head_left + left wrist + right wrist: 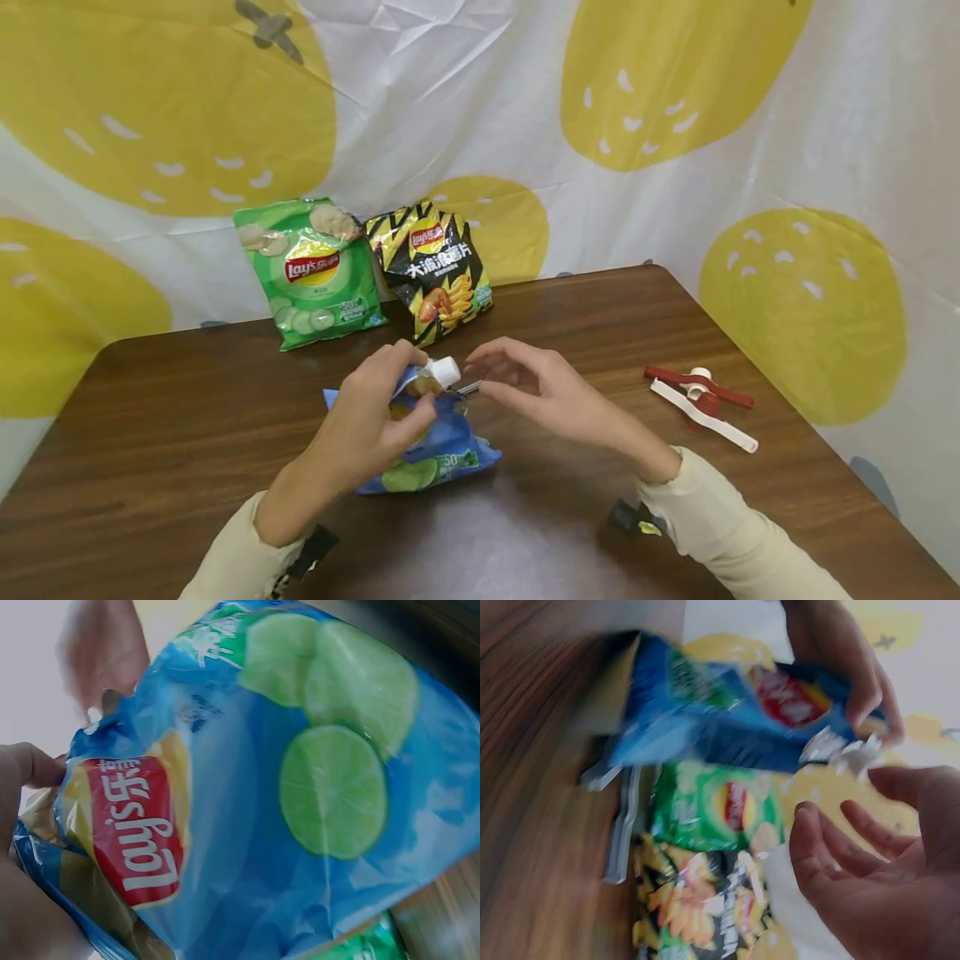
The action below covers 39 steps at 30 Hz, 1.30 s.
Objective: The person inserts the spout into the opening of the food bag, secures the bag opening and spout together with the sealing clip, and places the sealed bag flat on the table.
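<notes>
Blue crinkly film fills my left wrist feed: the blue crisp bag point(240, 802) is in front of the person, near the middle of the bench point(187, 417), its lime slices and red label plain to see. I see the left hand point(367, 408) gripping the gathered end of it, fingers and thumb bent round the film. At that end, just beside those fingers, a white cap-like piece point(446, 372) sticks out. The right hand point(555, 387) faces it, fingers spread and gently curved, holding nothing that I can make out; the right wrist feed is too blurred to tell me whether the thumb touches the white piece.

My worry is the left hand's hold. It takes in only the narrow end, so if those fingers relax, I think the film could fan out and the white piece slip loose. A hard push from the right hand could twist the neck or split the thin film, and a squeeze on the bag's body might force contents towards that end. Behind, the green bag point(311, 275) and the black and yellow bag point(431, 271) lean against the cloth; a wide elbow-out reach could topple them. The red and white clip pieces point(705, 406) sit well apart, so I judge them safe.
</notes>
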{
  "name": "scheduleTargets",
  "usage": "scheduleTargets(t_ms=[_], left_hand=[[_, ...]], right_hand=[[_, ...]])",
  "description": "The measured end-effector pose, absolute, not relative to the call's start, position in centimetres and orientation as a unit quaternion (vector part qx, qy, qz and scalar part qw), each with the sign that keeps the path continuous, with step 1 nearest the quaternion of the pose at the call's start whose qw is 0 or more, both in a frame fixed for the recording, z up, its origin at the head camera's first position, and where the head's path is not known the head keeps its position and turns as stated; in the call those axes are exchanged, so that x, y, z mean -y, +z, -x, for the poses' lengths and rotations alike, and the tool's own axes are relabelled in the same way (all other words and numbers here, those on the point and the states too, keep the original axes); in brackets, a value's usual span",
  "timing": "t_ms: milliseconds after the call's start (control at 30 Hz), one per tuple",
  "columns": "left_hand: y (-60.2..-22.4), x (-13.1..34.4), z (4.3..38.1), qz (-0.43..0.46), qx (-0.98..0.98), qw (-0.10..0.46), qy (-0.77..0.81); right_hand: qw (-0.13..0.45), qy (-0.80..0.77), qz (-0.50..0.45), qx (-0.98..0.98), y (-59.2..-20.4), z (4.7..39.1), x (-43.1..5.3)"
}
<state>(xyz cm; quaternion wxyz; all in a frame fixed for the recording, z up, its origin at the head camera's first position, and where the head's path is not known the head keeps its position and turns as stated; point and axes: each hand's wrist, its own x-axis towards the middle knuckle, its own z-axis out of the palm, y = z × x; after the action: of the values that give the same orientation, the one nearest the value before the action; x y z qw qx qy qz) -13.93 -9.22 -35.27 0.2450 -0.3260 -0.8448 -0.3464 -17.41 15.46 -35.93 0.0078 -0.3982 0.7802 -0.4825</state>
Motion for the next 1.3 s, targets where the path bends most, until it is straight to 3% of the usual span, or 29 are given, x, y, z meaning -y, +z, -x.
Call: scheduleTargets(t_ms=[300,500,633,1000,1167,1300], left_hand=[[-36.4,11.9,14.6,0.321,0.845,0.239,-0.355],[-36.4,11.7,14.9,0.320,0.842,0.242,-0.361],[-36.2,11.6,14.9,0.304,0.847,0.245,-0.361],[-35.7,12.6,14.9,0.269,0.861,0.263,-0.341],[-35.6,12.9,15.0,0.260,0.868,0.259,-0.335],[-35.5,13.0,14.9,0.251,0.874,0.253,-0.330]], right_hand=[[-0.040,-0.219,0.461,-0.859,-40.6,20.0,-14.7],[-0.068,-0.385,0.407,-0.826,-38.8,19.1,-13.4],[-0.034,-0.453,0.405,-0.794,-37.2,18.3,-12.5],[-0.008,-0.194,0.502,-0.843,-41.3,20.1,-12.9],[-0.004,-0.126,0.473,-0.872,-40.9,19.1,-12.4],[0.040,-0.119,0.436,-0.891,-40.2,18.5,-12.1]])
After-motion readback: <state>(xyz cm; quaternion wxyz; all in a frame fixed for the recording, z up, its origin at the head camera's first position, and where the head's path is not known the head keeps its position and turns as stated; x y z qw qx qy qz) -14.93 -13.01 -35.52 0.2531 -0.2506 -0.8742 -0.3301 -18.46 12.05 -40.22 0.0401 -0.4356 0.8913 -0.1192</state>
